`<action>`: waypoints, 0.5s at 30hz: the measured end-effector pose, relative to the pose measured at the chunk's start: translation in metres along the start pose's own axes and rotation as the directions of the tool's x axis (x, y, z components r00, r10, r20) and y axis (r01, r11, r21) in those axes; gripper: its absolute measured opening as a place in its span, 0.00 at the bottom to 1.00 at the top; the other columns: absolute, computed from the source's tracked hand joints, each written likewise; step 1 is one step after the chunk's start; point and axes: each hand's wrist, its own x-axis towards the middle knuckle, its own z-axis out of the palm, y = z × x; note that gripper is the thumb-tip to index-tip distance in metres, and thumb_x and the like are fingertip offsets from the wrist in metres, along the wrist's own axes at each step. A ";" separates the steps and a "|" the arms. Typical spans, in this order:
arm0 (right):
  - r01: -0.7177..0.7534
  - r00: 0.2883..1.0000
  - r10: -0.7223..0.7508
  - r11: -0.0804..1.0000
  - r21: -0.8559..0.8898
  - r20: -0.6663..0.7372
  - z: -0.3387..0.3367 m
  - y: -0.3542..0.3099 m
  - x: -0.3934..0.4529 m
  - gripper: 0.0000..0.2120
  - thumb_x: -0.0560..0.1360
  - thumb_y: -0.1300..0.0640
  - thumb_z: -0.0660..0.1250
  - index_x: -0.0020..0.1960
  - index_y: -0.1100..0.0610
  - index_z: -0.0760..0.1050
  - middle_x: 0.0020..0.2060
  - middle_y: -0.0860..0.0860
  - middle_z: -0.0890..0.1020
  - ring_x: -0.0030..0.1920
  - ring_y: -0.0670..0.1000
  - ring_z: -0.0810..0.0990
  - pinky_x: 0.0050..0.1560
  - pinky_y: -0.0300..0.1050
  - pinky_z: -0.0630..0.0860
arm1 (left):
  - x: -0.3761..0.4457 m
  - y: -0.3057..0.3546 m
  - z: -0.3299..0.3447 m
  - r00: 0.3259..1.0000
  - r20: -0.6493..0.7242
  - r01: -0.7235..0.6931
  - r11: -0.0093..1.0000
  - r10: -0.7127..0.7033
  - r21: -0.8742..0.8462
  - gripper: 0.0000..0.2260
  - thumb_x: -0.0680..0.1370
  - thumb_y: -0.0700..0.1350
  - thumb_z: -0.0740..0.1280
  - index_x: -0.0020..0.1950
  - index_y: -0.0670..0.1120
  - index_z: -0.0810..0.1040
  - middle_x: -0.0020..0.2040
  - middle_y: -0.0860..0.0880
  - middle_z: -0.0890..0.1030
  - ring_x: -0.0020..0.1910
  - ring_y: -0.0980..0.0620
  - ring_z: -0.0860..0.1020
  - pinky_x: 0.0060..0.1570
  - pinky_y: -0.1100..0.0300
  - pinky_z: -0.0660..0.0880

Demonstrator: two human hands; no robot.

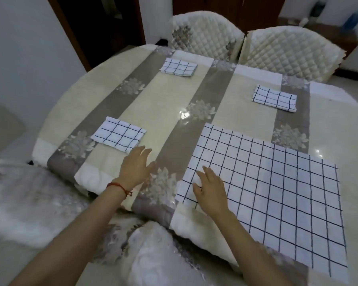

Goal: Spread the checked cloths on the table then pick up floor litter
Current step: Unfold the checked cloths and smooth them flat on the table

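One white checked cloth [277, 193] lies spread flat on the near right part of the table [165, 100]. My right hand [210, 191] rests palm down on its near left corner, fingers apart. Three more checked cloths stay folded: one at the near left [118, 134], one at the far middle [179, 67], one at the far right [275, 98]. My left hand [135, 166] hovers open just below the near left folded cloth, holding nothing. A red string is tied round that wrist.
The table has a beige and grey flowered cover under glossy plastic. Two quilted cream chairs [205, 36] [293, 52] stand at the far side. Padded chair backs [153, 254] press against the near edge. A dark doorway [99, 23] is at the back left.
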 end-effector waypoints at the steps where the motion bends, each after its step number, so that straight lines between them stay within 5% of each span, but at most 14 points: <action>1: 0.001 1.000 -0.001 1.000 -0.006 -0.004 0.007 -0.015 0.010 0.24 0.78 0.49 0.51 0.71 0.56 0.62 0.74 0.54 0.60 0.75 0.54 0.56 0.74 0.52 0.52 | 0.009 -0.020 -0.006 1.000 -0.013 -0.008 1.000 0.008 0.003 0.23 0.78 0.50 0.62 0.71 0.43 0.65 0.73 0.41 0.65 0.73 0.44 0.60 0.67 0.49 0.64; 8: -0.129 0.991 0.133 0.987 0.097 -0.033 0.057 -0.130 0.081 0.23 0.76 0.52 0.54 0.67 0.61 0.67 0.67 0.58 0.70 0.68 0.59 0.67 0.70 0.51 0.63 | 0.049 -0.133 -0.029 0.987 0.060 -0.149 0.989 0.148 0.006 0.21 0.76 0.46 0.65 0.68 0.41 0.70 0.70 0.39 0.69 0.71 0.42 0.65 0.67 0.49 0.65; 13: -0.191 0.981 0.192 0.980 0.047 -0.010 0.093 -0.170 0.099 0.25 0.76 0.50 0.51 0.70 0.58 0.64 0.72 0.57 0.64 0.73 0.56 0.61 0.73 0.51 0.58 | 0.069 -0.152 -0.019 0.925 0.125 -0.366 0.930 0.360 0.035 0.23 0.72 0.54 0.61 0.59 0.41 0.77 0.61 0.38 0.78 0.62 0.39 0.76 0.58 0.42 0.75; 15: -0.202 0.978 0.200 0.979 -0.036 -0.059 0.102 -0.175 0.101 0.26 0.73 0.51 0.51 0.66 0.59 0.70 0.69 0.59 0.70 0.69 0.58 0.69 0.68 0.54 0.66 | 0.074 -0.147 -0.012 0.899 0.172 -0.416 0.909 0.403 0.042 0.25 0.73 0.56 0.61 0.65 0.43 0.73 0.68 0.42 0.72 0.69 0.42 0.69 0.66 0.45 0.68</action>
